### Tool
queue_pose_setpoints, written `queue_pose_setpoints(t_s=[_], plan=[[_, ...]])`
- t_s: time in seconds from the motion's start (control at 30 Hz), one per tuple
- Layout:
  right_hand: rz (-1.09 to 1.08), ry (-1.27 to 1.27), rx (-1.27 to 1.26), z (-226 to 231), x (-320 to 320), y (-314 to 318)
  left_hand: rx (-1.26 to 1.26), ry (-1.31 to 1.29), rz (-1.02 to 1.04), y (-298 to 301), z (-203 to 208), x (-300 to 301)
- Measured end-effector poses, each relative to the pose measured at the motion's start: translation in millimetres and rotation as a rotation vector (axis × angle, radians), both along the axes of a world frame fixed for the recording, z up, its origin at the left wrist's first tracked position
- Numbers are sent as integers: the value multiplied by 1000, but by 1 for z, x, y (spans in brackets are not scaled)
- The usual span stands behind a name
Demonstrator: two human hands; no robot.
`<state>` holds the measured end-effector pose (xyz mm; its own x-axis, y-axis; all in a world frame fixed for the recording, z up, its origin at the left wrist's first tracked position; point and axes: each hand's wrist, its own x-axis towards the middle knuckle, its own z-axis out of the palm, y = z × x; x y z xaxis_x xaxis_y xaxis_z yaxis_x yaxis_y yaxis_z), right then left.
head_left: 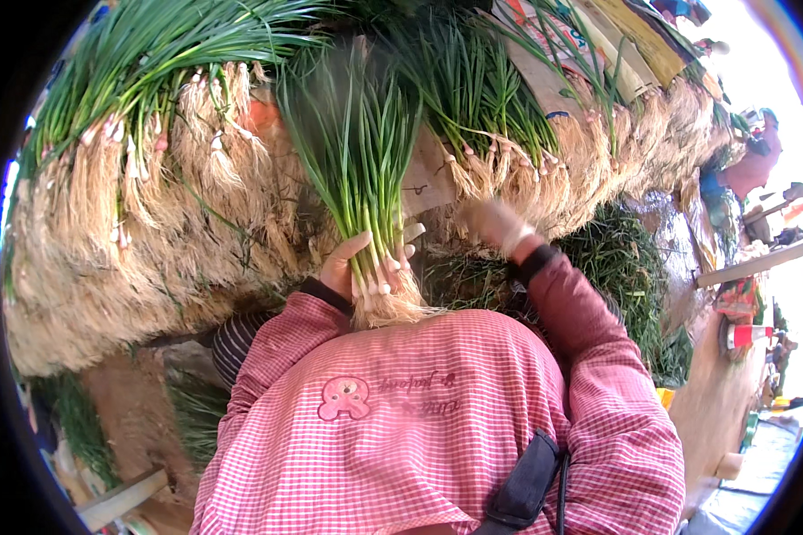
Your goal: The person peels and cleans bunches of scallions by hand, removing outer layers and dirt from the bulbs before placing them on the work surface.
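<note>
A bunch of green onions (pixel 366 169) stands in front of my chest, its long green leaves fanning away from me and its white bulbs and pale roots toward me. My left hand (pixel 341 264) is closed around the lower stems, just above the bulbs, with fingertips showing on the far right side of the bunch. My right hand (pixel 495 225) is apart from it, to the right, and smeared by motion, so its fingers cannot be made out. Nearest to it is a smaller pile of green onions (pixel 495 107) with roots hanging toward me.
A large heap of green onions (pixel 143 62) lies at the far left, above a thick bank of straw-coloured roots (pixel 143 259). Loose green leaves (pixel 616 276) cover the ground on the right. A wooden bar (pixel 754 263) and a red-and-white object (pixel 746 335) are farther right.
</note>
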<state>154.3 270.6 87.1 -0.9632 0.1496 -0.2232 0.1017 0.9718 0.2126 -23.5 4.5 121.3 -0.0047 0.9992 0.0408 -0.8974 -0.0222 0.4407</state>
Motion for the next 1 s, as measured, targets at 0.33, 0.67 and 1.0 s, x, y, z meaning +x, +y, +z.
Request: queue_pose_setpoints(t_s=[0.33, 0.67, 1.0], plan=[[-447, 480, 195, 86, -85, 77, 93, -28, 40, -8, 23, -22], [-451, 127, 24, 47, -98, -10, -44, 24, 222, -4, -2, -37], [-308, 511, -733, 83, -55, -145, -40, 10, 280, -8, 0, -35]])
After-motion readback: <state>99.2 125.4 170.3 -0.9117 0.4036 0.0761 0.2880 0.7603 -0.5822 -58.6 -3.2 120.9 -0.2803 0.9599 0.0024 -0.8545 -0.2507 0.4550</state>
